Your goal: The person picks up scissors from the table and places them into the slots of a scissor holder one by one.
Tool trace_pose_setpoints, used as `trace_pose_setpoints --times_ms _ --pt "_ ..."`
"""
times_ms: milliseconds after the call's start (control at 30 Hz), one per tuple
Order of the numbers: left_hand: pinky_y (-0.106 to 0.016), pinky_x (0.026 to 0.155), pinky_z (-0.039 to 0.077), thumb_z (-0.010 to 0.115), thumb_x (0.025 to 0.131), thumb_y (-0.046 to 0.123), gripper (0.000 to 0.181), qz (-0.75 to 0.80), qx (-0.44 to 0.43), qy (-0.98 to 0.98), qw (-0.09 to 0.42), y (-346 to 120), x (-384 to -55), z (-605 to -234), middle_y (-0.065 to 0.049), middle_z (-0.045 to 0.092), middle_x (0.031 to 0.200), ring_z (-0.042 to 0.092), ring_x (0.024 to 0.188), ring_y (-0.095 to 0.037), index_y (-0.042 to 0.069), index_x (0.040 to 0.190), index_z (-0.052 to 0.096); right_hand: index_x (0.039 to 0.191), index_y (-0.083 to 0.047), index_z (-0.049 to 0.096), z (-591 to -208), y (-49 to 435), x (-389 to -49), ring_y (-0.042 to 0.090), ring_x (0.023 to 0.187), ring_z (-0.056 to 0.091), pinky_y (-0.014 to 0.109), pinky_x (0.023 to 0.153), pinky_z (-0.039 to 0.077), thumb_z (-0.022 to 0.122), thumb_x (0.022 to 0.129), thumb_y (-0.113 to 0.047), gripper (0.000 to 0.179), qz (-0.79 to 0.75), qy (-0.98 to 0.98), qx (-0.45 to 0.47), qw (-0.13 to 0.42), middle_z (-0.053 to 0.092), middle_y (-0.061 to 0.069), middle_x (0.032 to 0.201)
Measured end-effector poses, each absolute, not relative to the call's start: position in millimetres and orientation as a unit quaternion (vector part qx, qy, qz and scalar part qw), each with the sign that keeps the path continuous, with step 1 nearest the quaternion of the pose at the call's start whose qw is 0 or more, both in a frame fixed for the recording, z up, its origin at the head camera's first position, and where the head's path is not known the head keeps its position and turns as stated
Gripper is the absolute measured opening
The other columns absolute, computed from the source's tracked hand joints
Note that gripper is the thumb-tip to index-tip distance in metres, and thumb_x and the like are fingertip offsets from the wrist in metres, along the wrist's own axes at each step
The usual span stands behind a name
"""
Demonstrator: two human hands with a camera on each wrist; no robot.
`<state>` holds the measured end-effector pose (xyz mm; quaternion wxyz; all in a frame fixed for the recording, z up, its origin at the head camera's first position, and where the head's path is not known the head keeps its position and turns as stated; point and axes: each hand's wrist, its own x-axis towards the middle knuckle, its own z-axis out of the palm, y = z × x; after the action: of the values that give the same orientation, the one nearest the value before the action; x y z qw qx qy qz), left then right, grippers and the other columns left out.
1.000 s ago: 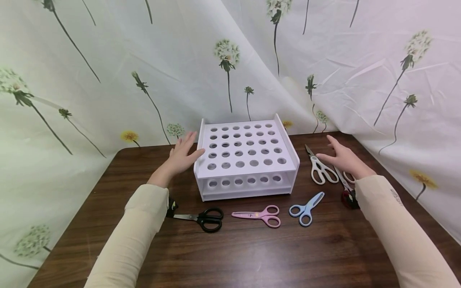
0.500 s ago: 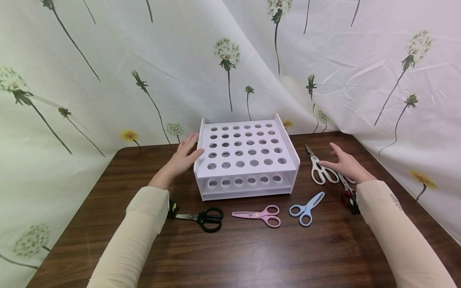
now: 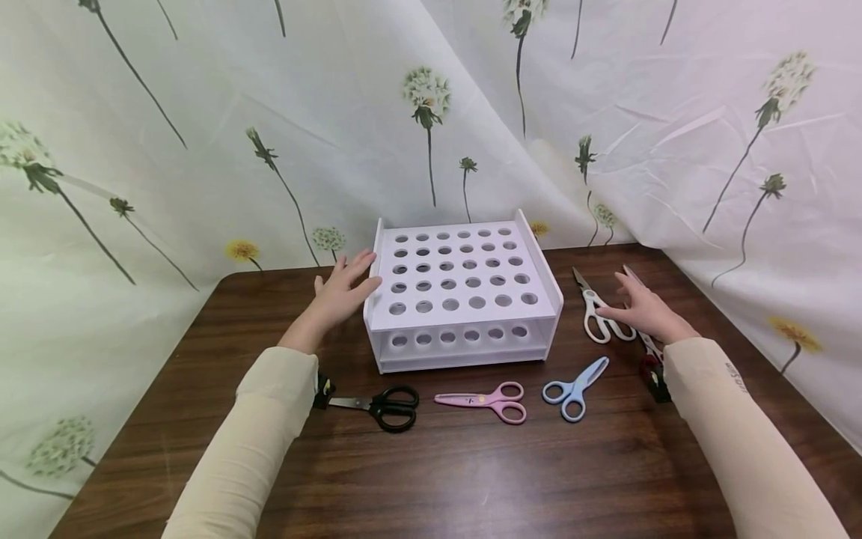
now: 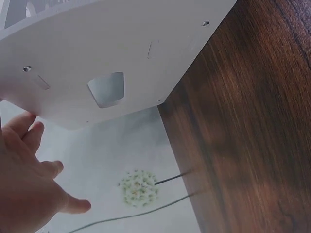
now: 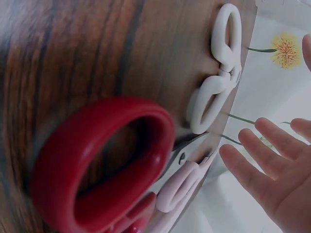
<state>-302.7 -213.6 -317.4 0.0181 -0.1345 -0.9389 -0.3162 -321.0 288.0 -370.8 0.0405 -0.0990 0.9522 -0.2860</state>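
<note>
A white rack with rows of round holes stands at the back middle of the table. Beside its left panel is my left hand, fingers spread, thumb at the panel's edge. In the left wrist view the fingertips lie right by the panel's edge. My right hand, holding nothing, hovers over the scissors on the right, its fingers loosely extended. Under it lie white-handled scissors and red-handled scissors, partly hidden by hand and sleeve. The right wrist view shows the red handle up close.
In front of the rack lie black-handled scissors, pink scissors and light blue scissors. A further pale-handled pair shows in the right wrist view. A flower-printed cloth hangs behind the table.
My right hand has come slightly back toward me and lower over the scissors. The left hand stays by the rack with little movement. The scissors and rack stay put; the head view shifts a little.
</note>
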Motion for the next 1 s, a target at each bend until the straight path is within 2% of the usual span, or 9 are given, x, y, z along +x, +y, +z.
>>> trace_pose_setpoints --times_ms 100,300,500,733,1000 --pt "-0.062 0.097 -0.015 0.040 0.097 0.041 0.059 -0.302 -0.127 -0.944 0.022 -212.7 -301.7 -316.3 0.001 0.017 0.152 -0.008 0.138 -0.025 0.015 0.147 0.026 0.142 0.011 0.008 -372.6 289.4 -322.1 0.050 0.117 0.037 0.057 0.094 0.032 0.065 0.085 -0.041 0.096 -0.283 0.953 -0.103 0.041 0.018 0.037 0.139" --pt "-0.060 0.096 -0.019 0.039 0.097 0.041 0.058 -0.287 -0.121 -0.950 0.020 -212.4 -299.6 -314.3 0.001 0.020 0.151 -0.006 0.138 -0.025 0.017 0.147 0.025 0.142 0.012 0.010 -377.4 291.4 -322.2 0.050 0.117 0.035 0.058 0.092 0.032 0.065 0.085 -0.040 0.094 -0.286 0.951 -0.101 0.054 0.036 0.040 0.126" --pt "-0.059 0.095 -0.021 0.039 0.097 0.041 0.057 -0.271 -0.122 -0.955 0.021 -213.0 -300.7 -313.7 0.002 0.021 0.151 -0.005 0.138 -0.024 0.017 0.147 0.025 0.140 0.014 0.015 -382.1 292.7 -319.6 0.048 0.113 0.040 0.056 0.088 0.037 0.066 0.085 -0.034 0.089 -0.288 0.950 -0.110 0.043 0.040 0.040 0.122" --pt "-0.060 0.096 -0.019 0.039 0.097 0.039 0.057 -0.280 -0.120 -0.952 0.012 -212.2 -302.4 -313.2 0.002 0.020 0.151 -0.005 0.138 -0.023 0.017 0.148 0.025 0.139 0.015 0.017 -386.8 292.9 -316.4 0.049 0.109 0.044 0.055 0.086 0.039 0.067 0.085 -0.030 0.087 -0.296 0.947 -0.116 0.042 0.042 0.042 0.120" --pt "-0.060 0.097 -0.017 0.039 0.097 0.040 0.058 -0.283 -0.124 -0.951 0.007 -211.8 -301.9 -312.0 0.001 0.018 0.151 -0.006 0.138 -0.024 0.017 0.148 0.023 0.141 0.012 0.016 -390.6 290.6 -317.8 0.049 0.115 0.040 0.056 0.087 0.038 0.071 0.082 -0.031 0.091 -0.301 0.946 -0.094 0.073 0.036 0.042 0.127"
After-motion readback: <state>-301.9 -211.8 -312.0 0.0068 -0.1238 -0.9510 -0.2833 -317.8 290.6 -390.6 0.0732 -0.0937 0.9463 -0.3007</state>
